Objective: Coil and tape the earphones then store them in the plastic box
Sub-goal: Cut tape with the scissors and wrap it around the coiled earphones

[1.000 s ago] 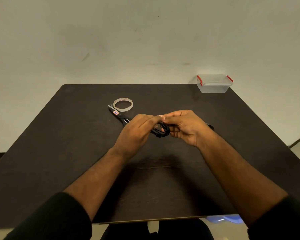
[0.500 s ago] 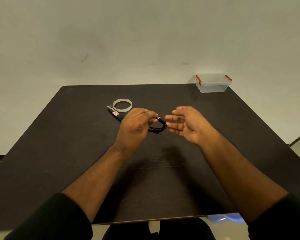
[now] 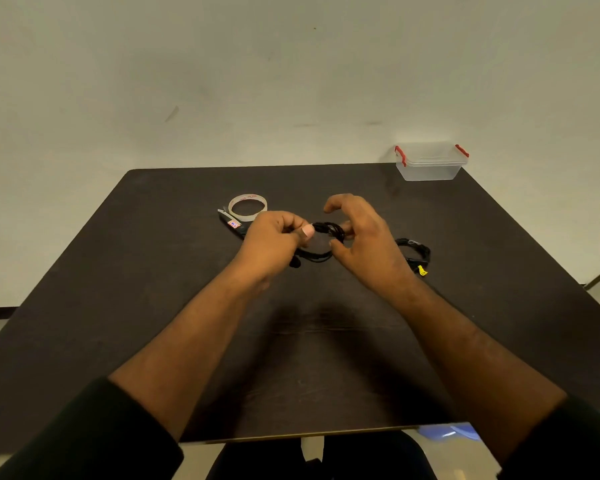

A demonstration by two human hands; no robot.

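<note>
My left hand (image 3: 274, 242) pinches a coil of black earphones (image 3: 328, 233) above the middle of the dark table (image 3: 136, 289). My right hand (image 3: 364, 237) hovers just right of the coil with fingers spread and curved, its fingertips close to the loop; contact is unclear. A second black earphone bundle (image 3: 414, 252) with a yellow tag lies on the table behind my right wrist. A roll of clear tape (image 3: 247, 206) lies left of the hands. The clear plastic box (image 3: 430, 161) with red latches stands, lid on, at the far right corner.
Scissors (image 3: 232, 223) with black handles lie beside the tape roll, partly hidden by my left hand. A pale wall rises behind the table. The table's near edge runs just above my lap.
My right hand let go of the coil, opened, then moved back toward it. My left hand kept holding the coil. The second bundle came into view on the right.
</note>
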